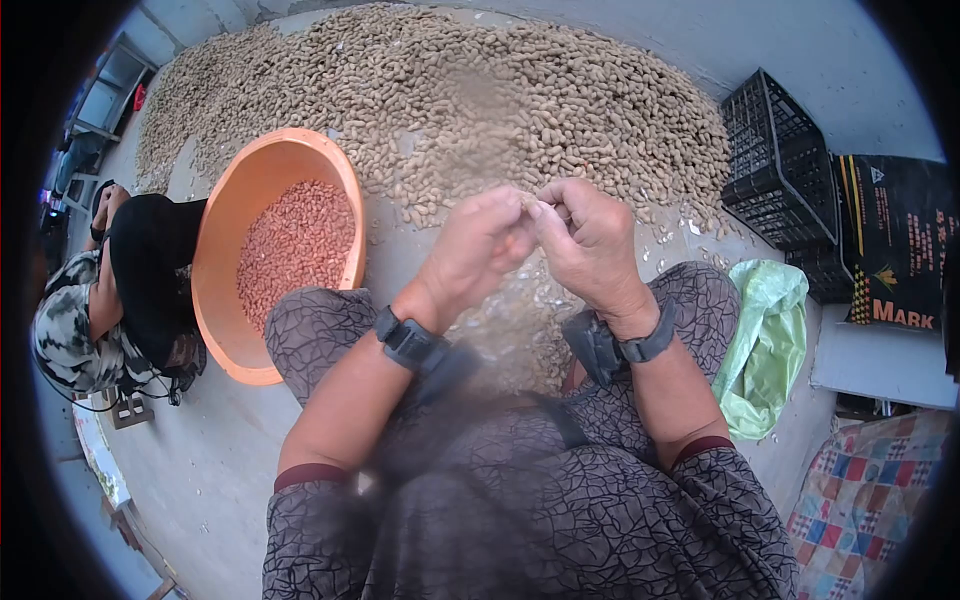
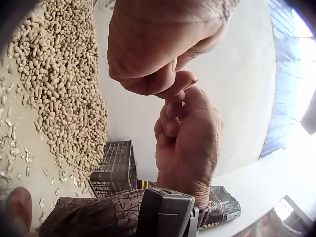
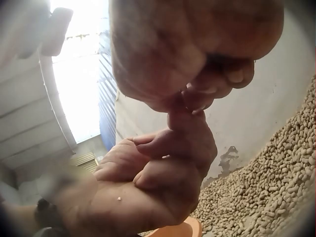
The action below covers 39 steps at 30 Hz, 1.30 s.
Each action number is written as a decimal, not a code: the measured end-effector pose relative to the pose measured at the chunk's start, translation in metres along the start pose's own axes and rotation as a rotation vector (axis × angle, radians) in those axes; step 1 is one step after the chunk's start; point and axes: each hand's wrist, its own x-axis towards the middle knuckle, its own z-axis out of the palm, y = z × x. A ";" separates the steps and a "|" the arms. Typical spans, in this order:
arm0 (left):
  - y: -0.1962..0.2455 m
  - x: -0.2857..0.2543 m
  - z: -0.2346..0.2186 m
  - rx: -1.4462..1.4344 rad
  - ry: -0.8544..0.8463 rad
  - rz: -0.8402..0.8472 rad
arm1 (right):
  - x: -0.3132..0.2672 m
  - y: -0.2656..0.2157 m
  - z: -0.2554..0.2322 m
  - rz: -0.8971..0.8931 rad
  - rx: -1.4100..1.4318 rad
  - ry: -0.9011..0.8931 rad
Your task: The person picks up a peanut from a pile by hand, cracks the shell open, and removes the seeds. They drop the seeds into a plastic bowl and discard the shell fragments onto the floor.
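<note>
My left hand and right hand meet at the fingertips above my lap. Between their thumbs and fingers they pinch a small pale peanut, mostly covered by the fingertips. Seen from the left wrist, the left hand is above and the right hand below, fingers bent together. In the right wrist view the left hand's curled fingers touch the right hand. Loose shells lie on the floor beneath the hands, between my knees.
A large heap of unshelled peanuts spreads along the wall. To the left stands an orange basin with reddish shelled peanuts; another person sits beyond. At right are black crates, a green bag and a black printed sack.
</note>
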 end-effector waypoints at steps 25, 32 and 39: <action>0.007 -0.005 0.002 0.068 0.034 0.035 | -0.004 -0.001 -0.002 -0.137 -0.008 -0.001; 0.008 -0.005 0.003 -0.005 -0.002 0.016 | -0.005 -0.004 0.002 -0.122 0.060 0.057; 0.003 -0.002 -0.007 -0.120 -0.089 -0.035 | -0.007 -0.006 0.002 -0.110 0.080 0.038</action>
